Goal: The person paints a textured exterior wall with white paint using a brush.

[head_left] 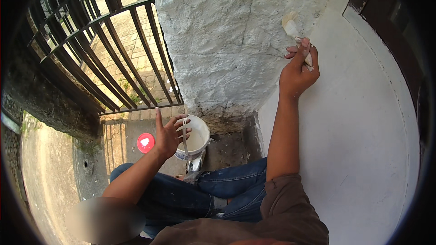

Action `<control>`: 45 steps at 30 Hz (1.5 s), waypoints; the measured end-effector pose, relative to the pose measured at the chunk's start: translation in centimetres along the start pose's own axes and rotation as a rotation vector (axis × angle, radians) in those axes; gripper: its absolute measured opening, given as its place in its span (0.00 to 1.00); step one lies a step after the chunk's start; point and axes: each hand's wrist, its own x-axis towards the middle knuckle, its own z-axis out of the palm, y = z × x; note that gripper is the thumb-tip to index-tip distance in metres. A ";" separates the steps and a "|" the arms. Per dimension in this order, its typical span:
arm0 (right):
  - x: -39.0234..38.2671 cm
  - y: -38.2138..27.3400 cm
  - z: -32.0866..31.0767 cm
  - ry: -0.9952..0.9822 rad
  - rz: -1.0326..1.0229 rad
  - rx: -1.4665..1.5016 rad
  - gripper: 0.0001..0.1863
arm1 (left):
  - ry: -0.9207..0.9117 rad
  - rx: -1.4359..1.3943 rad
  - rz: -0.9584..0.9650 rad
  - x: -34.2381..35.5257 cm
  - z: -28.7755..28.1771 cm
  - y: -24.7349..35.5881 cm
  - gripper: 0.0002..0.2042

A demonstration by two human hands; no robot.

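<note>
My right hand pinches the handle of a paintbrush with white paint on it. The pale bristles are up against the rough white wall. Low on the left, my left hand has its fingers spread and its thumb raised. Its fingertips reach over the rim of a white bucket, beside a thin pale strip that looks like the bucket's handle; whether they touch it, I cannot tell. Inside the bucket is whitish paint. A round red lid with a white blotch lies on the ground left of that hand.
A dark metal barred gate stands at the left, with paving beyond it. Smooth white wall runs along my right, below a dark brown frame. My bent legs in blue jeans are close behind the bucket.
</note>
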 end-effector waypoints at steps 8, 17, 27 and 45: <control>0.6 0.4 -2.1 0.056 -0.095 -0.092 0.13 | -0.007 -0.004 0.006 0.3 0.0 -0.1 0.54; 0.3 -0.2 -1.7 -0.145 0.064 -0.204 0.17 | 0.001 0.015 0.009 0.3 0.0 -0.4 0.54; 0.7 -3.2 -3.7 -0.160 0.292 -0.014 0.23 | 0.007 0.017 0.029 -0.3 0.2 -0.4 0.54; 2.0 -0.6 -2.3 0.080 0.266 0.152 0.21 | -0.038 0.027 0.013 0.4 0.2 -0.6 0.56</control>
